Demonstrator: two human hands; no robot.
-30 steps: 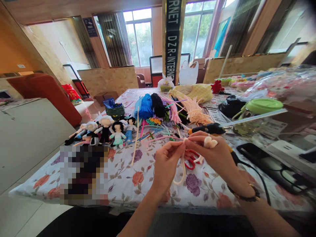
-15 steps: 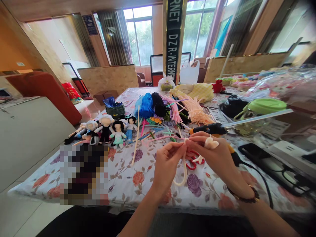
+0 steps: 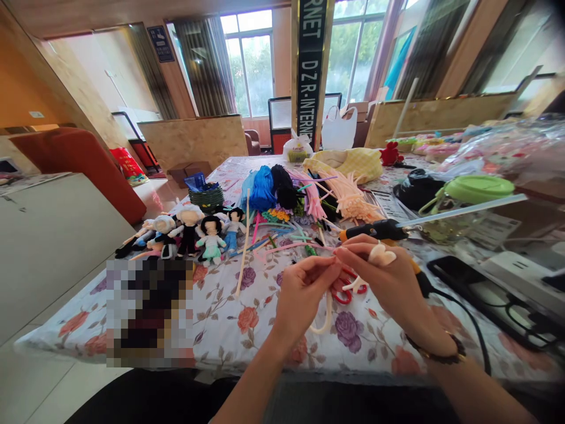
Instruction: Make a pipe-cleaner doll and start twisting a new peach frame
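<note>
Just nearer the wearer than the glue gun [image 3: 375, 231], the left hand [image 3: 302, 288] and the right hand [image 3: 384, 280] meet at their fingertips. The left hand's thumb and fingers are pinched on a cream stem [image 3: 328, 315], which hangs in a loop below them, nearer and to the left of the glue gun; its upper end is hidden between the fingertips. The right hand is curled around a cream piece [image 3: 382, 255], whose rounded end pokes out above the fingers, close to the glue gun. Whether the branched cream bit [image 3: 353, 285] showing under that hand belongs to the same piece, I cannot tell. Red scissors [image 3: 342, 300] lie nearer and left of the glue gun, partly behind the hands. A clear stick [image 3: 463, 211] juts from the glue gun's rear, and the green-lidded jar [image 3: 479, 187] stands to its right. Beyond the glue gun and to its left lie the peach bundle [image 3: 355, 200], pink bundle [image 3: 312, 197], black bundle [image 3: 282, 187] and blue bundle [image 3: 261, 191]. Farther left of it, the dolls [image 3: 189, 218] sit in a group on the floral cloth [image 3: 216, 330], with another pale stem [image 3: 244, 253] lying between them and the glue gun.
</note>
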